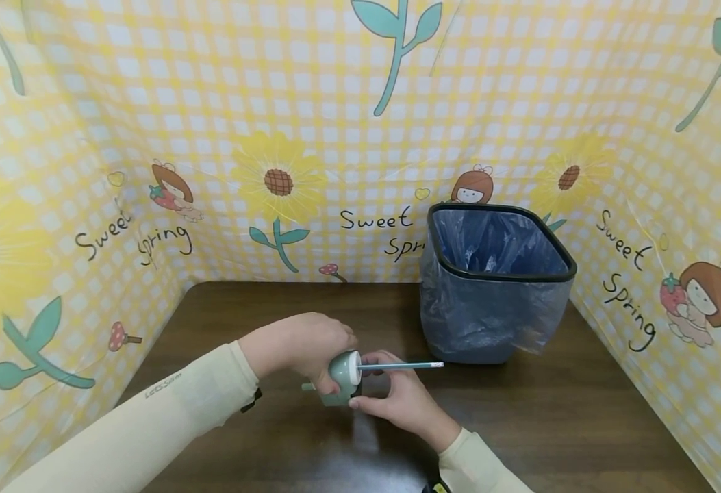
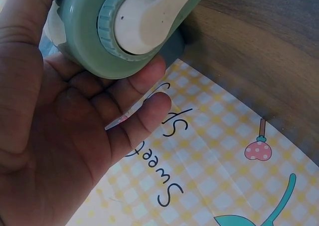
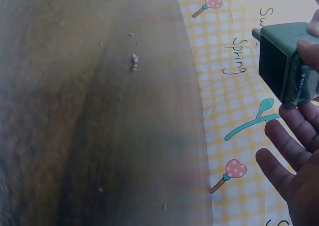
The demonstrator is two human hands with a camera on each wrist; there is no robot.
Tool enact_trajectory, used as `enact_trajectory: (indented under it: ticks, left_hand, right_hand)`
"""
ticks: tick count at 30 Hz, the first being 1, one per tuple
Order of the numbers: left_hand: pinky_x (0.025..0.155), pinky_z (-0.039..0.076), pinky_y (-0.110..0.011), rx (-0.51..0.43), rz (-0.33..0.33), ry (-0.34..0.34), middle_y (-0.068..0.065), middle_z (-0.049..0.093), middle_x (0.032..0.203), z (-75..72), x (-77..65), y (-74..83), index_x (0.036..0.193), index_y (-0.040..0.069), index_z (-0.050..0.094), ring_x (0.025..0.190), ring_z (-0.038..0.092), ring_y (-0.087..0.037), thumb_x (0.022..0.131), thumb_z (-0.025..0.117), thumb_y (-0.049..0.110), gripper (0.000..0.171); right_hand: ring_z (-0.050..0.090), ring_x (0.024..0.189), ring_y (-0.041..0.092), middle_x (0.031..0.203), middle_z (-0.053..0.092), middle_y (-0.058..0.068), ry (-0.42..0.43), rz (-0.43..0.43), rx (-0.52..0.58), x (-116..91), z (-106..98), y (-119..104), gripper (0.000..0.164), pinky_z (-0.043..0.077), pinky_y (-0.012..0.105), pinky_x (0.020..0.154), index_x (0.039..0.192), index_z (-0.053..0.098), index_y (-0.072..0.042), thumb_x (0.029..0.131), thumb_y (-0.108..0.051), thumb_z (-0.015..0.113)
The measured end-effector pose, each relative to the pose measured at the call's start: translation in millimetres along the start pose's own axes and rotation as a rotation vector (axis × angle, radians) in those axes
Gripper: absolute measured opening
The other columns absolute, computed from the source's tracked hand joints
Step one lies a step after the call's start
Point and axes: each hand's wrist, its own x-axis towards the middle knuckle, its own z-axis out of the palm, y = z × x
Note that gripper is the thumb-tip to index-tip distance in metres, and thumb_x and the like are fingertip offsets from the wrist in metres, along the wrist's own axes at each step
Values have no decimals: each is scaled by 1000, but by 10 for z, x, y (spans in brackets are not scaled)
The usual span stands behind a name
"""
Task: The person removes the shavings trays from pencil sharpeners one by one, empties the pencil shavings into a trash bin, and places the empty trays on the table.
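My left hand (image 1: 301,346) grips a green crank pencil sharpener (image 1: 342,375) from above, tilted over the middle of the table. A light-blue pencil (image 1: 400,365) sticks out of its white round front, eraser end to the right. The left wrist view shows the white crank (image 2: 142,24) in its ribbed green ring, beside the palm. My right hand (image 1: 409,400) pinches the dark see-through shavings drawer (image 3: 301,84) at the sharpener's lower front, with thumb and forefinger. The other right fingers (image 3: 286,141) are spread below it. One face of the sharpener's box looks black in the right wrist view.
A grey bin (image 1: 489,322) lined with a clear plastic bag stands on the table's back right, behind the right hand. Small pale crumbs (image 3: 134,62) lie on the brown wooden table (image 1: 249,301). A yellow checked cloth (image 1: 366,157) hangs around the back and sides.
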Motion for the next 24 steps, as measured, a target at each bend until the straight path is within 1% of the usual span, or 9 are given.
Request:
enact_trajectory:
  ticks: [4,11,19,24]
  left_hand:
    - [69,52,-24,9,-8,-1,11,63,97,19,0,-6,113,16,69,75,56,-4,76,87,48,52]
    - [70,51,-24,-14,-10,-4,11,62,97,28,-3,-10,113,16,68,77,55,-4,76,86,48,52]
    - [69,51,-23,-36,-18,-11,12,60,95,50,3,-32,114,17,67,77,55,-4,76,87,47,52]
    - [70,51,-23,-40,-15,-1,13,60,95,58,1,-31,114,17,66,78,55,-4,76,87,47,52]
  right_hand:
    - [64,112,27,120,63,-15,-3,7,-2,2,8,-2,53,50,53,99,125,62,-31,80,-45,87]
    - [64,111,28,121,64,-11,-3,-10,-19,0,1,-13,54,50,53,97,127,63,-28,81,-45,86]
    - [64,110,25,119,64,-14,-5,-19,-18,-2,-4,-3,52,51,53,96,126,64,-31,81,-45,87]
    - [64,111,24,119,64,-15,-5,-4,-14,-4,-6,-6,52,50,54,97,124,64,-32,80,-44,87]
